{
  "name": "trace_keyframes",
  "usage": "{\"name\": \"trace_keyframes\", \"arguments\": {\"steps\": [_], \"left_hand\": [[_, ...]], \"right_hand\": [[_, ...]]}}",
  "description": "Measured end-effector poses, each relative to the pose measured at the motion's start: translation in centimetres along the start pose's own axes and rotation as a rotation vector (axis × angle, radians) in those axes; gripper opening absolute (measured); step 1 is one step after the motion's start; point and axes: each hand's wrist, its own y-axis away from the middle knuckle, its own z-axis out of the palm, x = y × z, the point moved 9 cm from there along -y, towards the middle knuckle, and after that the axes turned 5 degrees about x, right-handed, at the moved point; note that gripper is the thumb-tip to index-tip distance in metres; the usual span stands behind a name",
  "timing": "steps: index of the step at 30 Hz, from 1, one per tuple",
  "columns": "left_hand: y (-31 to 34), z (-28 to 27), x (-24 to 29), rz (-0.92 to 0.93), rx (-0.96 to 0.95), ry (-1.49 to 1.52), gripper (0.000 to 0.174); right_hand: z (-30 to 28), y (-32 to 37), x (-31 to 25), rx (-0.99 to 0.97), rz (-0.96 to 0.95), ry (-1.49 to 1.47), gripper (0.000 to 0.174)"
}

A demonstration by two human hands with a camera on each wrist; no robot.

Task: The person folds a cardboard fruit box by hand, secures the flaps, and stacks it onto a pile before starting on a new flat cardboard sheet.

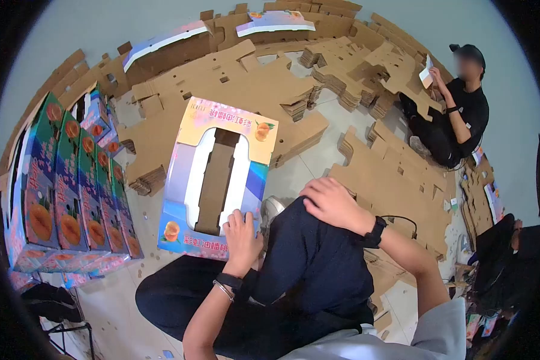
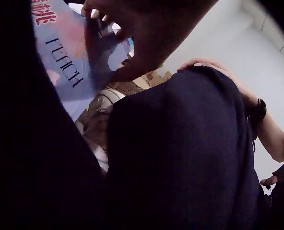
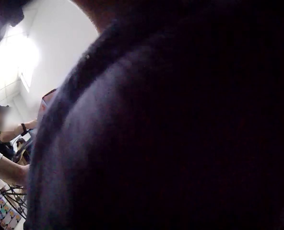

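Flat cardboard blanks [image 1: 246, 84] lie stacked across the far floor [image 1: 117, 300], with a row of finished peach boxes [image 1: 72, 192] standing at the left. The windowed peach carton [image 1: 253, 180] sits on the floor just ahead of the seated person. The left hand [image 1: 241, 231] has its grip curled on the carton's near panel; the right hand [image 1: 330, 204] rests on the raised knee [image 1: 306, 252], grip apart and slack

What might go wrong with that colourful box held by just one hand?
Only the left hand grips the printed carton, at its near edge, while the right hand rests on a knee, so the carton might twist or slip away. The thin edge might also crease under the gripping fingers.
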Motion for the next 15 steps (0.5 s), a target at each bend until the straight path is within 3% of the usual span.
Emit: {"name": "trace_keyframes", "arguments": {"steps": [2, 3, 5, 7, 9, 11, 13, 15], "left_hand": [[0.1, -0.1, 0.2, 0.046, 0.024, 0.004, 0.044], [0.1, -0.2, 0.0, 0.039, 0.025, 0.005, 0.044], [-0.1, -0.7, 0.0, 0.047, 0.04, 0.06, 0.043], [-0.4, -1.4, -0.2, 0.026, 0.097, 0.1, 0.042], [-0.9, -2.3, -0.5, 0.01, 0.153, 0.139, 0.04], [-1.4, -3.9, -1.7, -0.025, 0.259, 0.208, 0.036], [-1.6, -5.4, -2.1, -0.027, 0.298, 0.245, 0.034], [-1.8, -6.5, -2.1, -0.05, 0.343, 0.331, 0.035]], "right_hand": [[2.7, -0.4, -2.2, -0.22, -0.188, 0.121, 0.024], [3.4, -1.1, -3.1, -0.226, -0.194, 0.12, 0.024], [7.5, -1.7, -4.8, -0.525, -0.172, 0.039, 0.03], [10.0, -3.2, -6.4, -0.358, -0.181, -0.064, 0.034], [10.9, -4.7, -7.8, -0.375, -0.118, -0.09, 0.036], [11.0, -5.5, -7.4, -0.431, 0.188, -0.325, 0.034], [10.1, -5.6, -7.1, -0.163, 0.204, -0.528, 0.036], [10.4, -5.2, -7.0, -0.076, 0.211, -0.653, 0.039]]}}
